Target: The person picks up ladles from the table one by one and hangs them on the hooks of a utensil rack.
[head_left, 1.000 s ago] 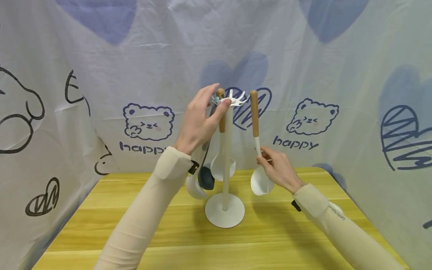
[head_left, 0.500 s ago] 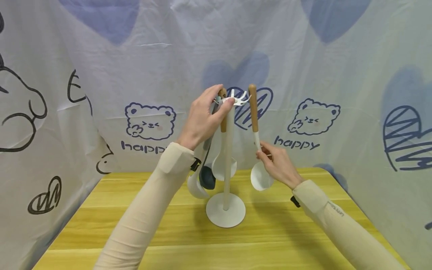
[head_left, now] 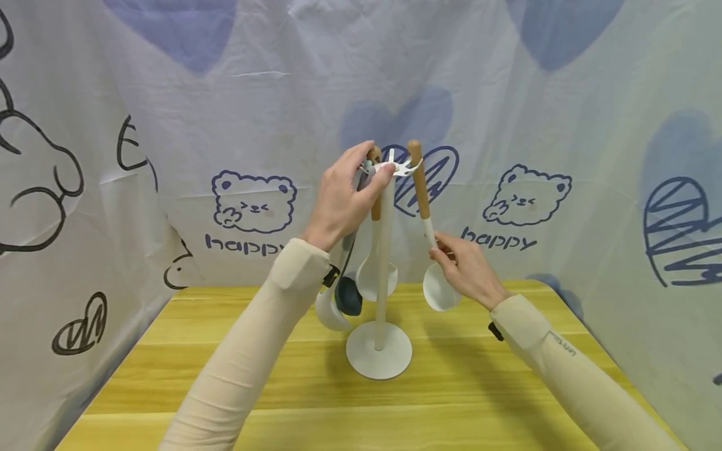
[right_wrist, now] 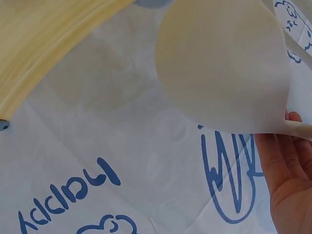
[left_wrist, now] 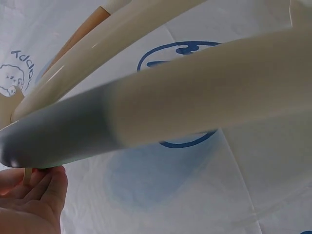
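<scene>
A white utensil stand (head_left: 383, 263) with a round base rises from the table. My left hand (head_left: 341, 203) grips its hooked top, the thumb on the hub. Between thumb and fingers of my right hand (head_left: 470, 269) is the white neck of a ladle (head_left: 442, 288). Its wooden handle points up, tilted left, and the handle's top end is by a right-hand hook (head_left: 416, 166). The ladle's round head fills much of the right wrist view. In the left wrist view, a grey-and-cream handle (left_wrist: 195, 92) crosses close to the camera, above my left fingers.
On the stand's left and far sides hang a dark ladle (head_left: 348, 295), a white ladle (head_left: 331, 312) and a wooden-handled white utensil (head_left: 369, 275). The yellow wood-grain table (head_left: 271, 388) backs onto a printed cloth (head_left: 361, 75).
My right hand has raised the ladle slightly. Its handle top has tilted left and come closer to the hook. My left hand stays on the stand's top.
</scene>
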A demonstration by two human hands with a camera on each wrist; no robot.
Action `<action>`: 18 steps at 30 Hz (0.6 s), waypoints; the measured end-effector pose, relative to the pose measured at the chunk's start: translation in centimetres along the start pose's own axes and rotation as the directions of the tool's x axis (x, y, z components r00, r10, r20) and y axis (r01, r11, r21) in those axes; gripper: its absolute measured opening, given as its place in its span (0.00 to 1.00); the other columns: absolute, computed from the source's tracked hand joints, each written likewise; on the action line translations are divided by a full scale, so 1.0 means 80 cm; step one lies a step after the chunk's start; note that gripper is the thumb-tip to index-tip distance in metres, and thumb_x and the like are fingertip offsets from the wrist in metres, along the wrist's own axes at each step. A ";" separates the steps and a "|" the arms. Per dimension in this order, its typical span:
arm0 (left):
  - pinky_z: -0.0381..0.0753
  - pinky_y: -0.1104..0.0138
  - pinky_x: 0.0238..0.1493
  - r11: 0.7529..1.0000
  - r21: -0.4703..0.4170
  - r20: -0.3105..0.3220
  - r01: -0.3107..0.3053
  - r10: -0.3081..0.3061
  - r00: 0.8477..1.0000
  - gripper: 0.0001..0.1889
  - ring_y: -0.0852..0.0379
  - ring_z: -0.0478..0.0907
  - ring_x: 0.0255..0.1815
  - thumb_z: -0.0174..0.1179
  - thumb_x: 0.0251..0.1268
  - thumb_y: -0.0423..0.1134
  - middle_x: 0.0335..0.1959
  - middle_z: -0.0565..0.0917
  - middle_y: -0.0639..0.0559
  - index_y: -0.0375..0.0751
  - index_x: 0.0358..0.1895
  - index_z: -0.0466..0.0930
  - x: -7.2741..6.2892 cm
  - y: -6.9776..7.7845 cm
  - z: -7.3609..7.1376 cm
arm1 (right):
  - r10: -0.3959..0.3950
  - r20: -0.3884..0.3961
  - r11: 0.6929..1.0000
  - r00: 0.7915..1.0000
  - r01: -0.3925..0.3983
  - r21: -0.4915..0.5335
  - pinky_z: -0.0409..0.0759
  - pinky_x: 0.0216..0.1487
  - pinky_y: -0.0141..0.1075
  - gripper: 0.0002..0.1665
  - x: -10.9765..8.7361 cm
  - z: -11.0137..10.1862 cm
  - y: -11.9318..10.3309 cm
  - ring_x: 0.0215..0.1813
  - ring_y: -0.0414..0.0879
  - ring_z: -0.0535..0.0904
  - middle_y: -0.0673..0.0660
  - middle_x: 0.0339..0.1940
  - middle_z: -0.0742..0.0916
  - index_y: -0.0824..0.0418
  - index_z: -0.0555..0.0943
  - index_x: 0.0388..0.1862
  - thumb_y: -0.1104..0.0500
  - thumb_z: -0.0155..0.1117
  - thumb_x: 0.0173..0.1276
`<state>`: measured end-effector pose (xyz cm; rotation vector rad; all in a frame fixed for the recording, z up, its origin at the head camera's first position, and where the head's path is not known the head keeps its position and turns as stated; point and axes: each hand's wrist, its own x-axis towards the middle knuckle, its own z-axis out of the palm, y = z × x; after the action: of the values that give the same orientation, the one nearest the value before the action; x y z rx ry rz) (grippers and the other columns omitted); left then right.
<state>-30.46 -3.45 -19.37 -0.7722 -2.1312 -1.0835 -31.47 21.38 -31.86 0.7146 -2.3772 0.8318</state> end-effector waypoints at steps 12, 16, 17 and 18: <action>0.72 0.60 0.68 1.000 -0.022 -0.013 -0.004 0.004 1.000 0.33 0.50 0.70 0.69 0.51 0.71 0.55 0.71 0.70 0.45 0.41 0.73 0.64 0.001 0.000 0.004 | -0.040 -0.047 0.997 0.998 0.037 -0.066 0.87 0.45 0.48 0.20 0.003 -0.006 0.011 0.43 0.55 0.85 0.65 0.44 0.87 0.67 0.77 0.62 0.64 0.59 0.73; 0.72 0.60 0.69 1.000 -0.025 -0.018 -0.002 0.002 1.000 0.32 0.50 0.70 0.69 0.51 0.71 0.55 0.70 0.71 0.45 0.41 0.72 0.65 0.001 0.000 0.003 | -0.051 -0.067 0.994 0.996 0.044 -0.097 0.86 0.45 0.48 0.21 0.004 -0.007 0.014 0.41 0.56 0.84 0.66 0.43 0.87 0.69 0.77 0.62 0.65 0.59 0.72; 0.71 0.60 0.69 1.000 -0.025 -0.020 -0.003 0.002 1.000 0.32 0.50 0.70 0.69 0.51 0.71 0.55 0.70 0.71 0.45 0.41 0.72 0.65 0.000 0.000 0.003 | -0.054 -0.072 0.994 0.996 0.046 -0.102 0.86 0.45 0.49 0.21 0.005 -0.007 0.014 0.41 0.56 0.84 0.66 0.43 0.87 0.69 0.77 0.62 0.65 0.59 0.72; 0.71 0.60 0.69 1.000 -0.025 -0.022 -0.003 0.003 1.000 0.32 0.50 0.70 0.69 0.51 0.71 0.55 0.70 0.71 0.45 0.41 0.72 0.65 0.000 0.000 0.003 | -0.055 -0.076 0.993 0.996 0.047 -0.105 0.86 0.45 0.49 0.21 0.005 -0.007 0.015 0.41 0.56 0.84 0.66 0.42 0.87 0.69 0.77 0.62 0.65 0.59 0.72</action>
<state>-30.52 -3.26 -19.43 -0.7714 -2.1015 -1.1134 -32.33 22.46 -31.70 0.6852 -2.3027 0.6971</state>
